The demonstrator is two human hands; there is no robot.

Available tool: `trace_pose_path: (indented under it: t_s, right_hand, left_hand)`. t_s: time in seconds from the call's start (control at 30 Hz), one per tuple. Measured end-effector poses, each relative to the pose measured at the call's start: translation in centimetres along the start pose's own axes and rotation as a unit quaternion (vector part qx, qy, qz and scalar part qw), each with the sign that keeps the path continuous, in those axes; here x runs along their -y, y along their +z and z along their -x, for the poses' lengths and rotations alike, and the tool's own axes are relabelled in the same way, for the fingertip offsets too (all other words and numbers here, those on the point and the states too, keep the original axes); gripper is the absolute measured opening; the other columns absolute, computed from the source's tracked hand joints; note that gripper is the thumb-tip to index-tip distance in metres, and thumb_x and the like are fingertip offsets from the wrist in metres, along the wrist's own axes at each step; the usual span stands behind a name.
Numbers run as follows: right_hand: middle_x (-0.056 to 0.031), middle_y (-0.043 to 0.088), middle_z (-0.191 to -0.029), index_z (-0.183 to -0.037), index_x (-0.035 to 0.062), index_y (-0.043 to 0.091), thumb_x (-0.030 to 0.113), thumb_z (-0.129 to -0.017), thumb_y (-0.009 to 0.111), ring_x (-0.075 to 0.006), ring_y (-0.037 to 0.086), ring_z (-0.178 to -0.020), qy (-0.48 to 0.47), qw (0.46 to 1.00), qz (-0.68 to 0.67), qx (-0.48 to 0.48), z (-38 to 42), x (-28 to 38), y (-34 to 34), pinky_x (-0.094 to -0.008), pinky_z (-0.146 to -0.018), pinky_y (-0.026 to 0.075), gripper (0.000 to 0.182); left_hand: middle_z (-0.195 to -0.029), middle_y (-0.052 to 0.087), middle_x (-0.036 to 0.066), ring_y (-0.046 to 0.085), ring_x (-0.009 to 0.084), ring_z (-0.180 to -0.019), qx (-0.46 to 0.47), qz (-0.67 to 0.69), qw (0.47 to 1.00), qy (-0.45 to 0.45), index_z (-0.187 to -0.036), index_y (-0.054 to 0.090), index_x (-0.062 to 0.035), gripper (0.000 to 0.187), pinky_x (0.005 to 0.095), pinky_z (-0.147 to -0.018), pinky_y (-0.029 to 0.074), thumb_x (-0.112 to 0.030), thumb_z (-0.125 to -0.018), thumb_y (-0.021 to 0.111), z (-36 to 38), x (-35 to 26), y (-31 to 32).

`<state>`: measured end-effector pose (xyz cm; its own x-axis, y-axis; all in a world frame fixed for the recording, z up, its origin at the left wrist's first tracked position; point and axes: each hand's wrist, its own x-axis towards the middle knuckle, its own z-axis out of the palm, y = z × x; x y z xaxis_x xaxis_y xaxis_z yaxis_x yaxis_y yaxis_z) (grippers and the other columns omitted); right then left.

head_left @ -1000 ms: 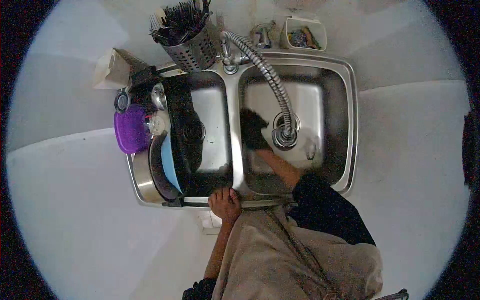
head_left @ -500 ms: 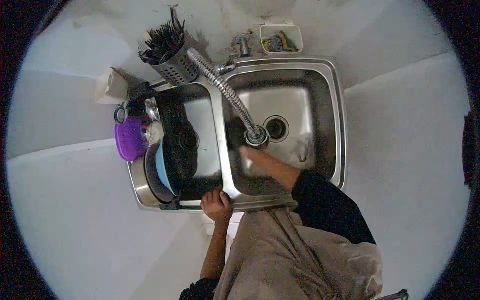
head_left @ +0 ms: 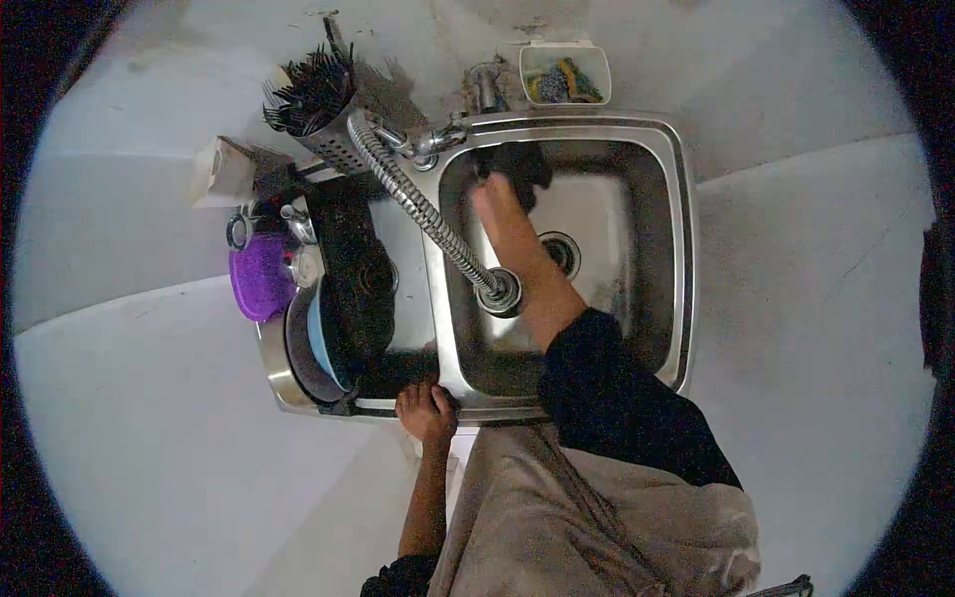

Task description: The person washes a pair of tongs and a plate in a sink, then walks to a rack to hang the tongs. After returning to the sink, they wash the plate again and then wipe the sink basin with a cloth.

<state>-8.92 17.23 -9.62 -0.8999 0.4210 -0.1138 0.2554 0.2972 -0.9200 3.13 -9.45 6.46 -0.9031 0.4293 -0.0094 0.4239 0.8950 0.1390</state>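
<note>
My left hand [head_left: 428,411] grips the front edge of the steel sink [head_left: 497,406], near the divider, its fingers bent over the rim. Deep in the right basin [head_left: 607,214], my right hand [head_left: 494,194] is at the back left corner, its fingers smeared by motion. A dark patch [head_left: 527,169] lies just beyond those fingers; I cannot tell whether it is a shadow or something held. The flexible tap hose [head_left: 423,204] arches over the divider, and its spray head [head_left: 500,293] hangs left of my right forearm. Beyond the forearm is the drain [head_left: 564,254].
The left basin holds a dark rack [head_left: 350,289] along with a blue bowl [head_left: 320,333], a purple tub [head_left: 261,279] and a steel pot [head_left: 282,373]. Behind stand a perforated cutlery holder [head_left: 343,144] full of forks and a white box [head_left: 565,99] with sponges.
My right hand has moved from the front left of the right basin to its back corner. The spray head has shifted slightly toward me. My left hand stays on the edge.
</note>
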Motion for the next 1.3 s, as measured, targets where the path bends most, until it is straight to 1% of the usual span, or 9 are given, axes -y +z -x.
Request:
trace_pose_path:
  t_s: [0.1,0.2,0.47,0.6,0.77,0.83,0.93,1.07,1.3]
  right_hand:
    - [-0.0111,0.056,-0.072,-0.096,0.005,0.056,0.019,-0.087,0.047,-0.0246,0.057,-0.071,0.009,0.999,0.03,-0.024,0.5,0.3,-0.5,-0.036,-0.066,0.047,0.019]
    - [-0.0118,0.056,-0.073,-0.097,0.0046,0.056,0.02,-0.087,0.047,-0.0253,0.057,-0.072,0.013,0.997,0.053,-0.053,0.2,-0.1,-0.6,-0.0365,-0.067,0.047,0.02]
    - [-0.0139,0.057,-0.076,-0.1,0.0037,0.055,0.021,-0.087,0.048,-0.0272,0.057,-0.074,0.024,0.993,0.099,-0.066,2.0,-0.7,-0.1,-0.0381,-0.07,0.047,0.023]
    - [-0.0149,0.057,-0.077,-0.102,0.0032,0.054,0.022,-0.086,0.048,-0.0281,0.057,-0.076,0.027,0.993,0.111,-0.019,8.0,-1.3,1.2,-0.0388,-0.072,0.046,0.025]
    - [-0.0162,0.057,-0.079,-0.104,0.0026,0.054,0.022,-0.086,0.049,-0.0293,0.056,-0.077,0.021,0.99,0.111,0.084,17.8,-1.2,1.3,-0.0398,-0.073,0.046,0.027]
    - [-0.0167,0.057,-0.079,-0.105,0.0024,0.053,0.023,-0.086,0.049,-0.0298,0.056,-0.078,0.021,0.986,0.111,0.126,21.4,-0.8,-0.1,-0.0402,-0.074,0.046,0.028]
    - [-0.0175,0.058,-0.08,-0.106,0.002,0.053,0.023,-0.086,0.049,-0.0305,0.056,-0.079,0.024,0.976,0.121,0.177,24.7,-1.5,-4.7,-0.0407,-0.075,0.045,0.029]
    - [-0.0185,0.058,-0.082,-0.108,0.0015,0.052,0.024,-0.086,0.049,-0.0314,0.056,-0.08,0.047,0.966,0.165,0.193,25.2,-3.1,-13.3,-0.0415,-0.077,0.045,0.031]
    - [-0.0203,0.058,-0.084,-0.111,0.0007,0.051,0.025,-0.086,0.05,-0.033,0.056,-0.082,0.031,0.973,0.21,0.086,16.4,-6.9,-26.0,-0.0428,-0.079,0.044,0.035]
  left_hand:
    - [-0.087,0.058,0.011,0.051,0.0311,-0.084,0.008,0.003,1.0,-0.002,-0.09,0.063,-0.0082,0.023,0.0444,-0.078,0.037,-0.022,-0.082,0.046,-0.1,-0.1,-0.3]
    - [-0.085,0.057,0.012,0.051,0.0315,-0.083,-0.045,0.017,0.999,0.015,-0.088,0.062,-0.0076,0.022,0.0443,-0.076,0.037,-0.021,-0.082,0.045,-0.1,-0.1,-0.1]
    - [-0.082,0.055,0.014,0.05,0.0323,-0.081,-0.017,0.028,0.999,0.02,-0.084,0.06,-0.0069,0.019,0.0446,-0.074,0.037,-0.021,-0.081,0.047,0.2,0.5,0.3]
    - [-0.08,0.054,0.013,0.049,0.0325,-0.08,-0.065,0.012,0.997,0.036,-0.079,0.058,-0.0067,0.018,0.0452,-0.072,0.037,-0.022,-0.081,0.048,0.1,0.3,0.3]
    - [-0.082,0.055,0.012,0.05,0.0317,-0.08,-0.031,0.024,0.999,0.023,-0.08,0.058,-0.0072,0.018,0.0451,-0.073,0.037,-0.023,-0.081,0.048,0.9,1.6,1.8]
    - [-0.084,0.056,0.012,0.051,0.0317,-0.08,-0.001,0.022,1.0,0.022,-0.081,0.059,-0.0071,0.019,0.0449,-0.075,0.037,-0.022,-0.081,0.047,0.5,1.2,0.8]
    - [-0.084,0.057,0.012,0.052,0.0316,-0.08,-0.033,0.014,0.999,0.022,-0.085,0.061,-0.0071,0.021,0.0448,-0.076,0.038,-0.022,-0.082,0.047,0.5,1.0,0.6]
    - [-0.082,0.057,0.012,0.052,0.0314,-0.081,-0.027,0.024,0.999,0.019,-0.088,0.063,-0.0077,0.022,0.0441,-0.076,0.038,-0.022,-0.082,0.048,0.0,0.4,0.0]
    - [-0.08,0.056,0.012,0.052,0.0311,-0.078,-0.042,0.03,0.998,0.019,-0.085,0.062,-0.0076,0.022,0.0434,-0.073,0.038,-0.024,-0.081,0.048,0.0,0.7,-0.6]
